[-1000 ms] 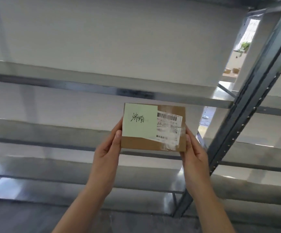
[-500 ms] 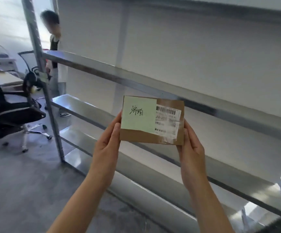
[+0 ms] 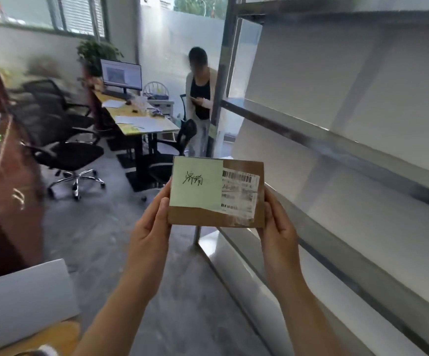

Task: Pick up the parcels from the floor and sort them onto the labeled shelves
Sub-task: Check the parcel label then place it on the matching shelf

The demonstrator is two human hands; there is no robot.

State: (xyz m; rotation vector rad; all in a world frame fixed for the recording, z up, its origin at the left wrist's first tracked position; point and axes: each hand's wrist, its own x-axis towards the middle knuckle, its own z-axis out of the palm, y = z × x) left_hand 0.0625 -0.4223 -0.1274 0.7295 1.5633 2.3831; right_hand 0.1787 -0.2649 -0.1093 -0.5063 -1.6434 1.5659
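I hold a small flat brown cardboard parcel (image 3: 234,218) in front of me at chest height. A pale green note with handwritten characters covers its left part, and a white barcode label sits on its right. My left hand (image 3: 150,227) grips the parcel's left edge, with the thumb on its front. My right hand (image 3: 277,227) grips the right edge. The metal shelves (image 3: 336,142) run along the right side, their visible levels bare.
A person (image 3: 200,98) stands by the shelf's far upright (image 3: 221,86), looking at a phone. A desk (image 3: 136,119) with a monitor and black office chairs (image 3: 64,140) fill the left. A white-topped surface (image 3: 23,296) lies at the lower left. Grey floor lies between.
My view has swung left from the shelf front towards the office and the standing person. The parcel stays in both hands, held the same way.
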